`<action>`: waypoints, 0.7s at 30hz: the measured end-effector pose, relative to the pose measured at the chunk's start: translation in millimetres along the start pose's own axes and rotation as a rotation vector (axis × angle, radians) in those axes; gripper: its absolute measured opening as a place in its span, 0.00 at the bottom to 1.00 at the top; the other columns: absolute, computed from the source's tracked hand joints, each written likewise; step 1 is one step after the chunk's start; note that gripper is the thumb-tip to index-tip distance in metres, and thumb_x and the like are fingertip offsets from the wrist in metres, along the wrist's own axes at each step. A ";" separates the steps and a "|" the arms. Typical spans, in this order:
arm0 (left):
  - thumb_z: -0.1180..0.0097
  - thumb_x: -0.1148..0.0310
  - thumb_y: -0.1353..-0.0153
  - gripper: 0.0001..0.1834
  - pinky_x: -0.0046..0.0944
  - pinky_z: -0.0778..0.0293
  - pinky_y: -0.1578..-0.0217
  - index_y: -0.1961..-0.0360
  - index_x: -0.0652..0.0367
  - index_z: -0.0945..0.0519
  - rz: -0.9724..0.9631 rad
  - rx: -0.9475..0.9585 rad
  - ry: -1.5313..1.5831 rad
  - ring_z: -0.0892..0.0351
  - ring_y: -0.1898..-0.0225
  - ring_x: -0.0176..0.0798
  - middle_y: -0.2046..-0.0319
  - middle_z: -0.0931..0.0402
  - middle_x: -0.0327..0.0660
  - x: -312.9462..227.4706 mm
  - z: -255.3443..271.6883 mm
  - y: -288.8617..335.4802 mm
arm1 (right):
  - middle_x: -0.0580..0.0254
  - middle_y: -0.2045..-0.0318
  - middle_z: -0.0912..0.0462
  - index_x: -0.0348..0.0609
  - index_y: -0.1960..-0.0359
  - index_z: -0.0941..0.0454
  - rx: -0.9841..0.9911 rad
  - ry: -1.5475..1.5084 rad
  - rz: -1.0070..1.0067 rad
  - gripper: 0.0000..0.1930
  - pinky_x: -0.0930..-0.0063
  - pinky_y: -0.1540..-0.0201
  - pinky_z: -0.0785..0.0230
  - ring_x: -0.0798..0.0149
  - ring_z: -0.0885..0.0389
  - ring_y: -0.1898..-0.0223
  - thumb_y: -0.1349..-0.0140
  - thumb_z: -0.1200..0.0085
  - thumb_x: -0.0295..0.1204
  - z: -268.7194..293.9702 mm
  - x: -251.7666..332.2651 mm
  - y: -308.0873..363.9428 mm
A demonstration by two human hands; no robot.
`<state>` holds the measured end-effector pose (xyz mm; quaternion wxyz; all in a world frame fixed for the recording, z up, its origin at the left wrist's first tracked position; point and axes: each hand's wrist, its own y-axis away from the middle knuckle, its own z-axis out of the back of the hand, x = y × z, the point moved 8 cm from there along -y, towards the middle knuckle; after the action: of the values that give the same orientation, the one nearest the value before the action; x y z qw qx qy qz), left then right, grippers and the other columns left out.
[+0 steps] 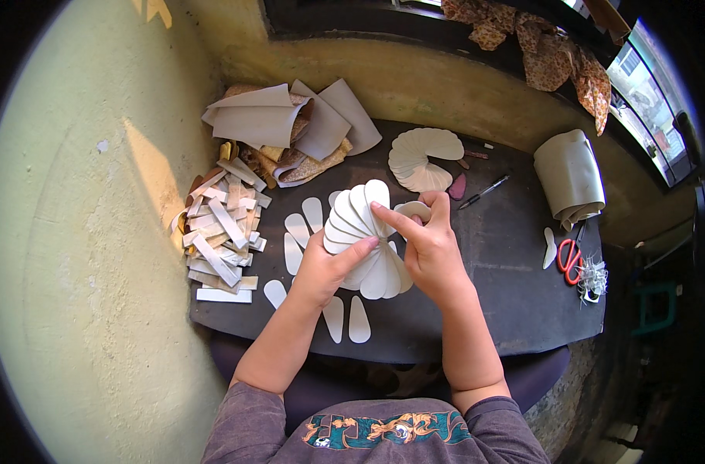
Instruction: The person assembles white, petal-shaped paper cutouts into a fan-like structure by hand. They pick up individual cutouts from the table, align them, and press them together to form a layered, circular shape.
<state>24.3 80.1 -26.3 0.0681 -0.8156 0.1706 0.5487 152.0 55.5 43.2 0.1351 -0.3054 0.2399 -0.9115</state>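
"While the left hand (322,271) grasps the fan of white pieces (345,226) above the table (515,286), thumb on top, how does the right hand (434,251) stand?"

"Half curled, its index finger laid on the fan's upper piece; whether the other fingers grip the pale piece (413,208) beside them cannot be told."

"And the counts?"

"At least six loose pieces (359,319), some partly covered; one further fan (403,159) on the table; one pen (484,192); one pair of scissors (569,264); one roll (571,176)."

"What is obscured?"

"The left fingers, behind the fan; the strips (227,222), overlapping beyond counting."
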 end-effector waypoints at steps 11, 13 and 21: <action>0.39 0.70 0.49 0.19 0.32 0.28 0.60 0.56 0.66 0.26 -0.012 -0.068 -0.021 0.24 0.63 0.32 0.63 0.23 0.40 -6.2 0.7 1.7 | 0.59 0.64 0.33 0.46 0.51 0.29 -0.062 -0.457 -0.137 0.24 0.77 0.64 0.31 0.66 0.26 0.66 0.52 0.51 0.13 3.0 -10.2 -1.2; 0.39 0.71 0.48 0.19 0.32 0.28 0.59 0.56 0.66 0.26 -0.008 -0.052 0.006 0.24 0.62 0.32 0.62 0.23 0.41 -5.5 -0.9 1.4 | 0.62 0.64 0.31 0.41 0.50 0.32 -0.078 -0.908 -0.379 0.22 0.80 0.62 0.33 0.71 0.27 0.65 0.48 0.50 0.15 -5.8 -23.4 3.1; 0.39 0.70 0.48 0.18 0.32 0.29 0.58 0.56 0.65 0.26 -0.017 -0.025 -0.014 0.25 0.61 0.32 0.62 0.23 0.41 -7.5 -4.9 3.7 | 0.67 0.67 0.24 0.36 0.61 0.28 0.003 -1.115 -0.376 0.09 0.82 0.60 0.34 0.75 0.27 0.64 0.44 0.46 0.21 -13.5 -26.3 4.2</action>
<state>24.6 76.7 -17.2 0.0637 -0.8140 0.1565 0.5557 164.5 67.1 18.7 0.0772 -0.7758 0.0729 -0.6220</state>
